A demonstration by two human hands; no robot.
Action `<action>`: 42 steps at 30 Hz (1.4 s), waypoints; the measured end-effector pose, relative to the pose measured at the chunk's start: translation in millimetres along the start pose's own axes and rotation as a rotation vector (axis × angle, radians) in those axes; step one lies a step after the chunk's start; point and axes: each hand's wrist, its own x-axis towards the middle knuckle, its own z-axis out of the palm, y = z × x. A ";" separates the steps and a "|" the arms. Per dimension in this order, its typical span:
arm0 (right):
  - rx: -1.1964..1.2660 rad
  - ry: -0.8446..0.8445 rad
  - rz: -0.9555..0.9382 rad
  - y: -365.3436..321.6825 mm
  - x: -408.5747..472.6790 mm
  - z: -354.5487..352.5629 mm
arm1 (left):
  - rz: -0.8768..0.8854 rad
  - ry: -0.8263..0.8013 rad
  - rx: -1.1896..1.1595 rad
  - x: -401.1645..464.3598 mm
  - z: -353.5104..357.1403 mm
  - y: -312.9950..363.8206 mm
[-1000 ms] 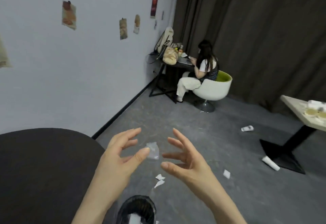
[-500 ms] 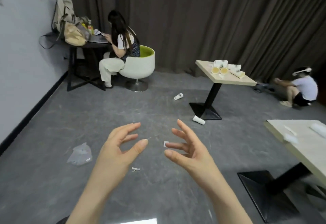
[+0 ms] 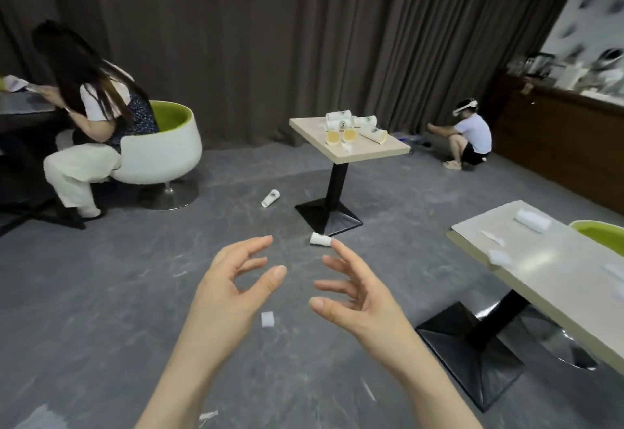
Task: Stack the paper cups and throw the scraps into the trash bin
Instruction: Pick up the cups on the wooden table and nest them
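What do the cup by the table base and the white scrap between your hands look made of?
Cup: likely matte white paper, thin-walled, lying on its side. Scrap: flat white square, probably paper or tissue; too blurred to tell which.

Matt white paper cups (image 3: 351,125) on a smooth table (image 3: 378,152) (floor (image 3: 101,293) dull, marbled grey)

— What is at the left of the frame?
— A person (image 3: 91,118) sits in a round white chair (image 3: 162,155) with a green inside.
— And at the back?
— A dark curtain (image 3: 253,40). At the right, another person (image 3: 471,135) crouches by a brown counter (image 3: 557,145).
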 end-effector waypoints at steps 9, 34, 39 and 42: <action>0.005 0.185 0.071 29.0 115.2 -54.3 | -0.025 -0.150 0.006 145.8 53.5 -32.6; 0.004 0.148 0.089 140.5 516.3 -339.8 | -0.103 -0.071 0.020 548.0 337.8 -118.1; 0.000 0.202 0.095 156.8 617.2 -376.9 | -0.077 -0.156 0.104 650.0 379.8 -140.8; 0.008 0.233 0.120 166.4 680.0 -400.2 | -0.065 -0.207 0.146 718.5 403.6 -151.7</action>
